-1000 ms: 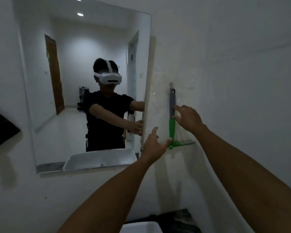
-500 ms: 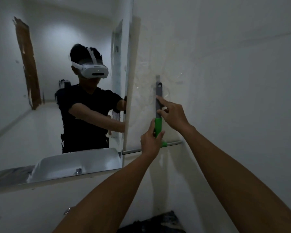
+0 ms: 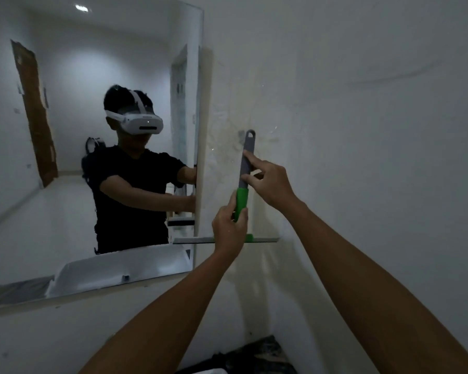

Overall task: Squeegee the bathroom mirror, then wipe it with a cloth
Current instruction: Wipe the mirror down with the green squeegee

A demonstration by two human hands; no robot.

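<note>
Mirror (image 3: 65,157) glass fills the left part of the view, a frameless pane fixed to a white wall (image 3: 362,130), and it reflects a person in a dark shirt and a white headset (image 3: 141,122), a brown door (image 3: 35,114), a ceiling light and a pale basin (image 3: 114,268) along its lower edge. Just right of the mirror's vertical edge the squeegee (image 3: 245,168) stands against the wall with its long axis nearly upright, leaning slightly right toward the top: the grey handle end with a hanging hole points up, the green lower part runs down to a horizontal blade (image 3: 262,239) that points left and right, its left end reaching in front of the mirror's edge. The left hand (image 3: 229,228) comes up from below and closes on the green section, thumb on the left side and fingers curled round the right, so the handle passes through the grip and the blade shows just under the knuckles. The right hand (image 3: 270,182) reaches in from the right and pinches the grey section higher up, index finger laid along the front and thumb below it, the other fingers bent loosely behind. The wall behind the tool is scuffed and stained in patches. A dark crumpled object (image 3: 257,354) lies low at the bottom edge; what it is cannot be made out in the dim light.
</note>
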